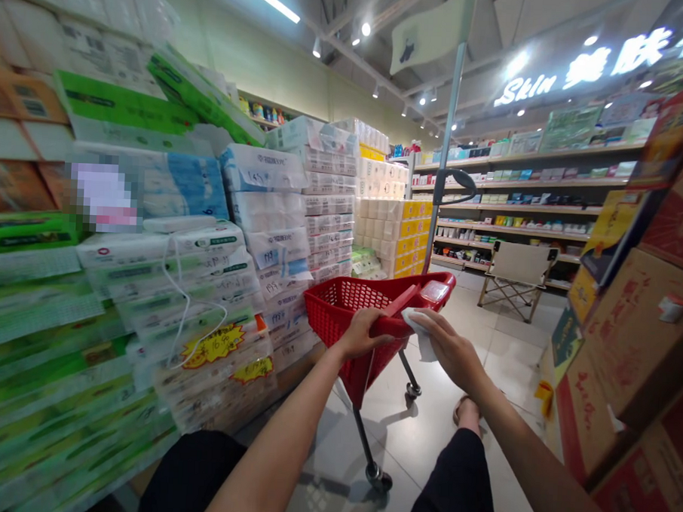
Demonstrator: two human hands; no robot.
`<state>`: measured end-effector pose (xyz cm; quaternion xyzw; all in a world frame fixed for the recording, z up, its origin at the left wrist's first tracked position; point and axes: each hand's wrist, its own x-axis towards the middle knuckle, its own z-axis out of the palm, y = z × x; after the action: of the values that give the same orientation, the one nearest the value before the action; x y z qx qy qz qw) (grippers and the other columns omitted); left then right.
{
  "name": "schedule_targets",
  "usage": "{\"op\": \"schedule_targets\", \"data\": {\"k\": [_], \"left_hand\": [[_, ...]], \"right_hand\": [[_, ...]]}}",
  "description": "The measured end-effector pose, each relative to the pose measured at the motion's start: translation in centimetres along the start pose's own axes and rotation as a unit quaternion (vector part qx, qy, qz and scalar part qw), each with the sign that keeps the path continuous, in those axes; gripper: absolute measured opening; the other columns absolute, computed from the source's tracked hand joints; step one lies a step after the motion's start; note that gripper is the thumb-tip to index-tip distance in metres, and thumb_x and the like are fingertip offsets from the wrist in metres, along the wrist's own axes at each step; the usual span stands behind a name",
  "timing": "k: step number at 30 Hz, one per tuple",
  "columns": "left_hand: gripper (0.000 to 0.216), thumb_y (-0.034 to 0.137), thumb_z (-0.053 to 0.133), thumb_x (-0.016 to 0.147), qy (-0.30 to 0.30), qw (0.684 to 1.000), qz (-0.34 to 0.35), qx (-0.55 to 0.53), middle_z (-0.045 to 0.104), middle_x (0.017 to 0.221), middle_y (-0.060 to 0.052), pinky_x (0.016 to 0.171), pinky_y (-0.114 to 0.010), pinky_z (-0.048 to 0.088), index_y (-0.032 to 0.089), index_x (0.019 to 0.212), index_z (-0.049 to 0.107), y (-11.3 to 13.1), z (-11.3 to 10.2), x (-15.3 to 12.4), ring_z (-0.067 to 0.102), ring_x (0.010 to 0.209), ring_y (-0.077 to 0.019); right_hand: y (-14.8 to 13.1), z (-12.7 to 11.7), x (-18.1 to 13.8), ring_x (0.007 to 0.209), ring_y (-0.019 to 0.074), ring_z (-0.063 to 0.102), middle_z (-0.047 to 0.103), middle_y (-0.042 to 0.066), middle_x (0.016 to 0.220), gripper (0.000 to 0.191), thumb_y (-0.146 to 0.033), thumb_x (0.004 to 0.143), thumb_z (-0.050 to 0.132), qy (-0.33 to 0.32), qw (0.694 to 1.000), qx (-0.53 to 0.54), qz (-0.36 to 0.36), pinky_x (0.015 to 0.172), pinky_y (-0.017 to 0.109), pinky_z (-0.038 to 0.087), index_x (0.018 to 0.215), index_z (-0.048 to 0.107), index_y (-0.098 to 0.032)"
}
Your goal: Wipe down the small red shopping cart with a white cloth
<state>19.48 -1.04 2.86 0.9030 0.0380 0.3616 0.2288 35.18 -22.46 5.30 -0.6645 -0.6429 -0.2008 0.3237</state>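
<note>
A red plastic shopping cart with a perforated basket stands on wheeled metal legs in front of me. My left hand is closed around the near end of its red handle. In my right hand is a white cloth or tissue, pressed against the handle to the right of my left hand. Part of the cloth hangs below the fingers. A tall metal pole with a dark loop rises behind the cart.
Stacked tissue packs line the left, with a white cable and yellow price tags. Cardboard boxes are piled on the right. A folding chair stands on the tiled floor before stocked shelves. My legs show below.
</note>
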Motion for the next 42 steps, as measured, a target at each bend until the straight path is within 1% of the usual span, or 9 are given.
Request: {"op": "schedule_targets", "data": {"k": [5,12,20,24,27,31,36,39,42], "left_hand": [[0.048,0.056,0.068,0.08,0.006,1.0,0.003,0.005,0.062,0.116,-0.004,0.102,-0.039,0.038,0.025,0.116,0.059,0.2,0.3,0.0,0.055,0.109,-0.0235],[0.051,0.057,0.068,0.079,0.002,1.0,-0.006,-0.001,0.061,0.12,-0.004,0.103,-0.039,0.037,0.025,0.118,0.057,0.0,0.2,-0.1,0.053,0.112,-0.0236],[0.048,0.062,0.063,0.081,-0.017,0.999,-0.021,0.023,0.061,0.113,-0.004,0.1,-0.04,0.038,0.025,0.11,0.059,1.0,-0.2,0.3,0.053,0.107,-0.024],[0.05,0.069,0.059,0.079,-0.03,0.995,-0.056,0.076,0.062,0.104,-0.004,0.101,-0.045,0.035,0.022,0.099,0.058,3.0,-0.6,0.8,0.055,0.1,-0.0249],[0.059,0.069,0.069,0.071,-0.006,0.994,-0.037,0.102,0.061,0.109,-0.006,0.106,-0.051,0.03,0.023,0.105,0.056,4.8,0.1,1.3,0.055,0.105,-0.0279],[0.047,0.056,0.068,0.079,0.026,0.997,-0.011,0.078,0.063,0.107,-0.006,0.094,-0.04,0.041,0.023,0.108,0.055,6.4,1.8,2.0,0.058,0.101,-0.0254],[0.034,0.046,0.074,0.076,0.031,0.996,-0.005,0.078,0.066,0.095,-0.003,0.081,-0.033,0.042,0.021,0.093,0.057,6.1,2.4,2.5,0.059,0.092,-0.0222],[0.032,0.045,0.073,0.077,0.044,0.995,-0.006,0.086,0.064,0.087,-0.001,0.077,-0.031,0.04,0.021,0.088,0.056,5.7,2.2,2.4,0.059,0.085,-0.0199],[0.03,0.043,0.073,0.076,0.047,0.996,0.005,0.078,0.063,0.084,0.0,0.074,-0.029,0.039,0.02,0.085,0.056,5.6,1.9,2.0,0.058,0.08,-0.0181]], "right_hand": [[1.4,0.2,0.4,0.122,0.0179,0.057,0.047,-0.004,0.147,0.054,-0.018,0.095,0.039,0.061,0.997,-0.015,0.05,0.085,0.027,0.057,0.143,0.042,-0.043],[-2.8,0.9,-0.5,0.123,0.0164,0.057,0.039,-0.003,0.153,0.054,-0.017,0.097,0.033,-0.012,0.999,0.029,-0.012,0.086,0.024,0.057,0.145,0.04,-0.041],[2.4,0.9,0.5,0.128,0.018,0.052,0.048,-0.001,0.146,0.049,-0.018,0.096,0.036,0.075,0.994,0.036,0.066,0.099,0.032,0.051,0.139,0.048,-0.038],[-0.4,1.4,0.0,0.129,0.0179,0.051,0.043,-0.001,0.15,0.051,-0.019,0.097,0.034,0.057,0.995,0.044,0.068,0.096,0.03,0.053,0.142,0.044,-0.039],[-2.4,1.6,-0.7,0.125,0.0172,0.055,0.038,-0.002,0.154,0.055,-0.017,0.097,0.033,0.016,0.998,0.04,0.042,0.09,0.027,0.056,0.147,0.037,-0.041],[-0.5,1.0,-0.7,0.123,0.0166,0.057,0.038,-0.005,0.154,0.055,-0.019,0.097,0.034,0.002,0.999,0.016,0.035,0.085,0.025,0.057,0.146,0.037,-0.043],[2.9,0.1,-0.3,0.126,0.0186,0.054,0.041,-0.005,0.152,0.051,-0.023,0.098,0.036,0.052,0.992,-0.019,0.113,0.084,0.027,0.058,0.144,0.04,-0.043],[1.6,0.4,-0.8,0.127,0.0184,0.053,0.04,-0.004,0.153,0.052,-0.021,0.097,0.036,0.05,0.993,-0.005,0.102,0.087,0.027,0.057,0.144,0.04,-0.042],[-1.0,0.9,-1.5,0.129,0.0167,0.052,0.036,-0.003,0.155,0.056,-0.018,0.097,0.034,0.016,0.999,0.029,0.04,0.092,0.025,0.054,0.148,0.035,-0.041]]}}
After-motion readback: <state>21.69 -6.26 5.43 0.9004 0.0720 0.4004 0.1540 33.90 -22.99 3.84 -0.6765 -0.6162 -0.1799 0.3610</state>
